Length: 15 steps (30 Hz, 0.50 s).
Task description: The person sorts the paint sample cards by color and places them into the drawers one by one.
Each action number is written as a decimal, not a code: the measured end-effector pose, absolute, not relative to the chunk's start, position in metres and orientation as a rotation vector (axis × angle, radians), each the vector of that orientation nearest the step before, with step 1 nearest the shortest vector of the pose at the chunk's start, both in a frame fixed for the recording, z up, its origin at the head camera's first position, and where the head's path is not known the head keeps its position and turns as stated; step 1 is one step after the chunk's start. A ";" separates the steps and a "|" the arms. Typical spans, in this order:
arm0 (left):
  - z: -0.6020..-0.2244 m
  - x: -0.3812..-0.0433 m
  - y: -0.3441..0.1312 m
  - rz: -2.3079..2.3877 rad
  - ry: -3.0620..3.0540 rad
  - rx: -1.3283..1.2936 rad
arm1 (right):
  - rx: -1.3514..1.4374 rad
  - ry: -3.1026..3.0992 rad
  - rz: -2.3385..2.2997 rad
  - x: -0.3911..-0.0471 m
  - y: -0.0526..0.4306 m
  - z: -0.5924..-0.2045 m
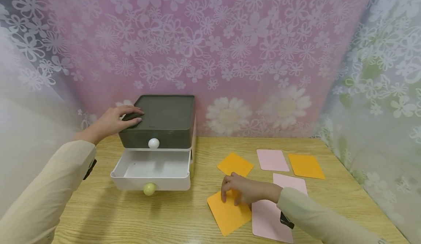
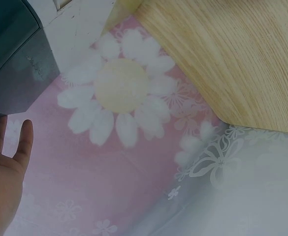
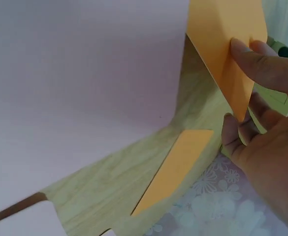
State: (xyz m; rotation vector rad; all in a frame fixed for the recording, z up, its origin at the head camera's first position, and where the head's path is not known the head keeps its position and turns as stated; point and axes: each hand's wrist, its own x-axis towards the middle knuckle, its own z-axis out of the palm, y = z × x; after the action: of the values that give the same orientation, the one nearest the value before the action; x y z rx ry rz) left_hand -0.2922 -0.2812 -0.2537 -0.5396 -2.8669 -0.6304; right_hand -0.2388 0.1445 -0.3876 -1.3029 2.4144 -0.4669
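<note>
While our left hand (image 1: 113, 122) rests, fingers relaxed, on the left side of a dark green, box-shaped plastic drawer (image 1: 167, 112), our right hand (image 1: 243, 189) pinches a flat, square orange paper sheet (image 1: 228, 214) well forward of the back edge of the desk (image 1: 154, 224). Just beside that sheet we have a pale pink rectangular paper sheet with rounded corners (image 1: 268, 224); another square orange sheet (image 1: 306, 166) lies near the desk's back right corner. Below the dark green drawer, a white plastic drawer (image 1: 131, 183) with a round yellow-green knob (image 1: 149, 189) stands pulled out.
</note>
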 end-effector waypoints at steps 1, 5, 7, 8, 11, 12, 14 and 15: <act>-0.254 -0.292 -0.281 -0.636 -2.864 -0.535 | -1.294 2.398 -0.469 -0.240 0.144 -0.386; -0.255 -0.292 -0.281 -0.651 -2.858 -0.529 | -1.274 2.339 -0.476 -0.246 0.145 -0.380; -0.255 -0.292 -0.281 -0.653 -2.859 -0.528 | -1.292 2.327 -0.472 -0.248 0.145 -0.376; -0.255 -0.293 -0.281 -0.656 -2.859 -0.528 | -1.302 2.314 -0.483 -0.250 0.145 -0.375; -0.256 -0.294 -0.282 -0.656 -2.858 -0.527 | -1.340 2.285 -0.531 -0.256 0.145 -0.371; -0.256 -0.294 -0.282 -0.655 -2.856 -0.526 | -1.352 2.276 -0.556 -0.259 0.145 -0.370; -0.257 -0.295 -0.283 -0.653 -2.853 -0.524 | -1.353 2.246 -0.628 -0.264 0.145 -0.369; -0.257 -0.295 -0.283 -0.651 -2.851 -0.523 | -1.343 2.241 -0.659 -0.267 0.145 -0.368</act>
State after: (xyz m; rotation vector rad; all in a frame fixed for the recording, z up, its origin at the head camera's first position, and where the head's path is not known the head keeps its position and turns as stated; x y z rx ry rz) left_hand -0.2955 -0.2828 -0.2569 -0.5227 -2.8515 -0.6509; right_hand -0.2666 0.1450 -0.3683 -1.3425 2.2406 -0.6590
